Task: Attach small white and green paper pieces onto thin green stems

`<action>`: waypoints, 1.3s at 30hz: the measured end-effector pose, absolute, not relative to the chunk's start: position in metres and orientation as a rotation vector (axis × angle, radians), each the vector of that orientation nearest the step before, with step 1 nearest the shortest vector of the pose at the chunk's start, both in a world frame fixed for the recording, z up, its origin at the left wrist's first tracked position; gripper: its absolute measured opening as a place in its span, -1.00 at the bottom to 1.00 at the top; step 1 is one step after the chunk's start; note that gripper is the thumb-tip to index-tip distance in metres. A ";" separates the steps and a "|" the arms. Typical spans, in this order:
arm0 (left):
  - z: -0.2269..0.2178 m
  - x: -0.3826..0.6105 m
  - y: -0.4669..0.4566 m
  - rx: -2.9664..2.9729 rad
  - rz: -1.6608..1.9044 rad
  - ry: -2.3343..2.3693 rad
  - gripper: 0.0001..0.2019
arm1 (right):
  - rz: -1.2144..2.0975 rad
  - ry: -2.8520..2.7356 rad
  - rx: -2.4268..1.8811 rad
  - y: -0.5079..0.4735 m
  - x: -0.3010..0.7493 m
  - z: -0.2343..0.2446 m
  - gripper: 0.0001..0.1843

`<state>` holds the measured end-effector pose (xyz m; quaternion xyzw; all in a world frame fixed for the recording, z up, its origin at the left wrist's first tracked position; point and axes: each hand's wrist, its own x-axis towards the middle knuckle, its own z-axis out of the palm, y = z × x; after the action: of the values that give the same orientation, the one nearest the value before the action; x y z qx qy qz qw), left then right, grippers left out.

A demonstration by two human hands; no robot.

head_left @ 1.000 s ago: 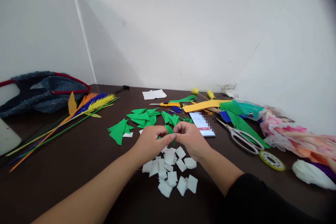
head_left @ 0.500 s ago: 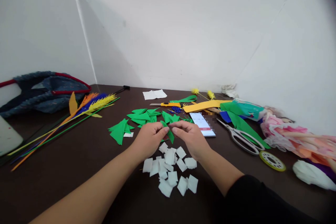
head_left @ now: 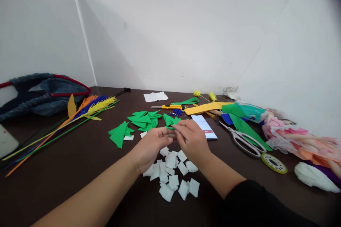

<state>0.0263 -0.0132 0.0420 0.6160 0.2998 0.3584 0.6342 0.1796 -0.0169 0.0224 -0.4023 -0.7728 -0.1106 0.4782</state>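
Your hands (head_left: 194, 142) grasp a green piece (head_left: 169, 127), mostly hidden from you; the dark counter (head_left: 66, 170) meets a pale wall (head_left: 160, 35) along its far edge.

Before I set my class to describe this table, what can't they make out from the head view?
In the head view:
- Full shape of the green piece between the left hand and right hand: hidden by fingers.
- Phone digits: too small and blurred.
- Some white scraps: partly covered by the left wrist.
- Denim cloth: cut off by the left edge.
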 end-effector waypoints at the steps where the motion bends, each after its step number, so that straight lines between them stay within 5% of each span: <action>1: 0.043 0.026 -0.013 1.417 0.813 0.698 -0.76 | -0.303 -1.904 -0.985 -0.016 0.181 0.023 -0.79; 8: 0.047 0.011 0.004 1.659 0.863 1.073 -0.67 | -0.178 -2.014 -0.986 -0.010 0.182 0.019 -0.87; 14: 0.039 0.014 0.007 1.923 0.794 1.081 -0.86 | -0.099 -2.006 -0.926 -0.014 0.176 0.021 -0.84; 25: 0.048 0.012 0.002 2.081 0.916 1.244 -0.85 | 0.281 -1.856 -0.957 -0.010 0.191 0.026 -0.80; 39: 0.046 0.008 0.003 1.819 0.708 0.928 -0.71 | -0.259 -2.157 -0.771 -0.015 0.188 0.027 -0.81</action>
<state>0.0079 0.0029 0.0461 0.7426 0.3788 0.2891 0.4707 0.1879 -0.0152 0.0271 -0.3058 -0.8550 -0.1025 0.4061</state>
